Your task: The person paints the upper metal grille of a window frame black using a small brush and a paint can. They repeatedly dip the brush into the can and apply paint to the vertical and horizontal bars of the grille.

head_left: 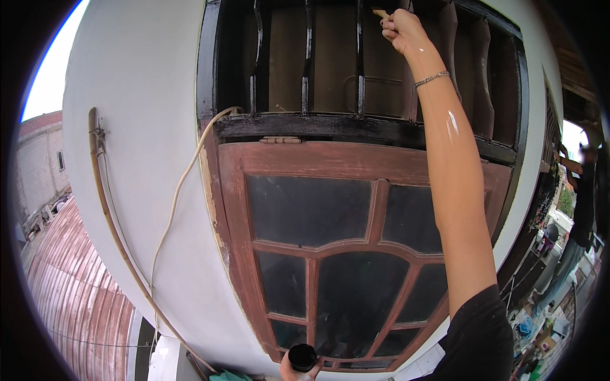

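My right hand is raised to the barred upper opening, its fingers closed round a paintbrush. Only a short, light wooden part of the brush shows; its bristles are lost against the dark. Beside the hand stand wavy vertical bars; those to the left are glossy black, those to the right brownish. Low in the view, my left hand grips a small cup with a black inside, held upright before the window.
Beneath the glossy black crossbar hangs a red-brown window sash with dark panes and a hinge. A pale cable and a wooden pole run down the white wall. Right, clutter and a dark-clothed person appear.
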`<act>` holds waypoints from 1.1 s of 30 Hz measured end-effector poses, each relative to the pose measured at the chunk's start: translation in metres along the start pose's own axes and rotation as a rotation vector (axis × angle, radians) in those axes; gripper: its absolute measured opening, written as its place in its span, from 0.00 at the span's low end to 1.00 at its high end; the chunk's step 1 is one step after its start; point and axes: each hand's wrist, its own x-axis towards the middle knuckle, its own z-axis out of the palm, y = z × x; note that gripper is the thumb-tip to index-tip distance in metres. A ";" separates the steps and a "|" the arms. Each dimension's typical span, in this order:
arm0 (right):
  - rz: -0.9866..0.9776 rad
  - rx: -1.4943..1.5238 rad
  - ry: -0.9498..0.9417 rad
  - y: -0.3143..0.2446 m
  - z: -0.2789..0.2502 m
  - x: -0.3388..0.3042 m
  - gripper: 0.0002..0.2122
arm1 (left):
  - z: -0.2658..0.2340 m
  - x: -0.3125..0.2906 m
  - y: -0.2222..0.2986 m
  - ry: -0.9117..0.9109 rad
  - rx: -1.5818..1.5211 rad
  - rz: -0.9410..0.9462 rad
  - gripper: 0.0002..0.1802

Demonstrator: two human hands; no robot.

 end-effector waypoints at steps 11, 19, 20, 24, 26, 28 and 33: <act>-0.160 -0.271 0.012 0.002 0.001 -0.015 0.07 | 0.003 -0.001 0.000 0.059 0.050 -0.037 0.30; -0.369 -0.968 0.193 -0.011 0.009 -0.041 0.13 | 0.004 0.008 0.001 0.011 0.010 0.000 0.30; -0.353 -0.974 0.182 -0.012 0.012 -0.041 0.12 | 0.004 0.009 0.007 0.000 0.025 -0.008 0.30; -0.299 -1.189 0.288 -0.015 0.042 -0.047 0.16 | 0.007 0.007 0.020 0.007 0.072 -0.028 0.31; -0.190 -1.126 0.283 -0.025 0.062 -0.074 0.16 | 0.007 0.006 0.017 0.023 0.088 -0.004 0.32; -0.216 -1.035 0.213 -0.016 0.033 -0.035 0.11 | 0.006 0.007 0.006 0.009 0.103 0.053 0.34; -0.240 -0.909 0.237 0.005 0.024 -0.005 0.08 | 0.002 0.005 -0.013 -0.032 -0.030 0.037 0.35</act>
